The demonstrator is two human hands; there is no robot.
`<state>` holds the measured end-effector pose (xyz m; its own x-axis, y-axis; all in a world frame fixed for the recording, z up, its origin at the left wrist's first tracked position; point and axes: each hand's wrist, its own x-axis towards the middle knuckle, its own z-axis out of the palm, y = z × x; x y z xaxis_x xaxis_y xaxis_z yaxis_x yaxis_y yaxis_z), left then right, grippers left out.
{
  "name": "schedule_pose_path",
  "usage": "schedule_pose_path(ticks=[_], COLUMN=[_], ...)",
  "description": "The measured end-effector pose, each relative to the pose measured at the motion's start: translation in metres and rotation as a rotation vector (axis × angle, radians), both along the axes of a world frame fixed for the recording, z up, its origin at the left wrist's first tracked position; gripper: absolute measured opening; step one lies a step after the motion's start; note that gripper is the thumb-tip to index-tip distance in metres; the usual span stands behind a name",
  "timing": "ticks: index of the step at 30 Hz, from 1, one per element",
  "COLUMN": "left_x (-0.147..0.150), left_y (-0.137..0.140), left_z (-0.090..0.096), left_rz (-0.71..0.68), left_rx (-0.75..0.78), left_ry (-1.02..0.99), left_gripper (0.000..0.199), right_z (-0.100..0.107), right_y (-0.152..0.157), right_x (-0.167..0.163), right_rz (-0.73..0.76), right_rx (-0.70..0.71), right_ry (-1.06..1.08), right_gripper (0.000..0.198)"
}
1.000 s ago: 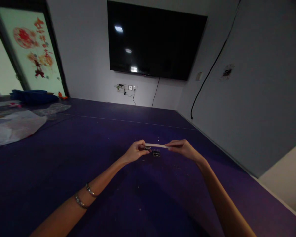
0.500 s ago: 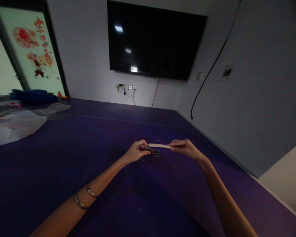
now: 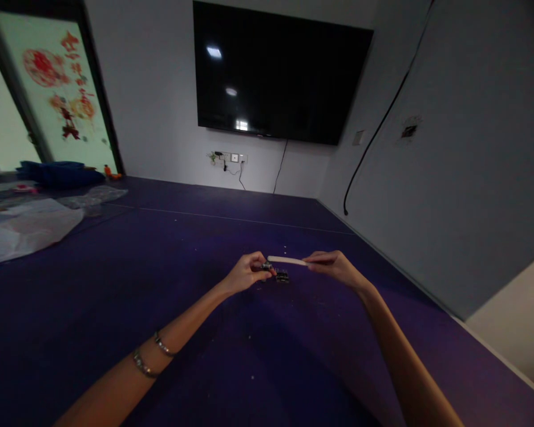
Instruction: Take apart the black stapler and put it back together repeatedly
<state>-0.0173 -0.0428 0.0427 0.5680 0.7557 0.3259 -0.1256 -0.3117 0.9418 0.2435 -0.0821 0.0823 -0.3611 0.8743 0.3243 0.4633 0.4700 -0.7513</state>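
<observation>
My left hand (image 3: 248, 273) is closed, thumb and fingers pinching a small dark part (image 3: 267, 267) with metallic glints; its kind is too small to make out. In my right hand (image 3: 331, 265) is one end of a pale, slim, slightly curved stick (image 3: 288, 260). The stick's rounded far end reaches the small part at my left fingertips; whether they touch I cannot tell. Just below the stick, between both hands, a small dark block (image 3: 282, 276) with light markings lies on the purple surface.
The purple surface (image 3: 196, 332) carries scattered white specks. At its left lie white plastic sheeting (image 3: 35, 231), a clear bag (image 3: 95, 196) and a blue cloth bundle (image 3: 60, 173). A black cable (image 3: 374, 139) hangs down the right wall; a television (image 3: 280, 71) hangs ahead.
The stick's held position has shifted up very slightly, and the small part in my left hand is tilted a little differently. Both hands stay in nearly the same place.
</observation>
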Motion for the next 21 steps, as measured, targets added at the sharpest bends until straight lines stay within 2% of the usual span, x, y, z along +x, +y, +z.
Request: schedule_pose_path(ticks=[5, 10, 15, 21], left_x=[0.0004, 0.0004, 0.0002, 0.0008], left_y=[-0.0005, -0.0001, 0.0005, 0.0019], left_z=[0.0015, 0.0010, -0.0013, -0.0057], left_rz=[0.009, 0.006, 0.024, -0.001], left_rx=[-0.019, -0.004, 0.010, -0.037], left_ry=[0.002, -0.020, 0.020, 0.004], left_gripper=[0.022, 0.021, 0.021, 0.022], right_z=[-0.0019, -0.0034, -0.0022, 0.0009], right_y=[0.0005, 0.0015, 0.0016, -0.0001], right_x=[0.0001, -0.0004, -0.0003, -0.0019], right_rz=[0.050, 0.001, 0.037, -0.004], right_rx=[-0.055, -0.022, -0.043, -0.015], right_ry=[0.003, 0.027, -0.014, -0.027], right_gripper=[0.029, 0.030, 0.030, 0.031])
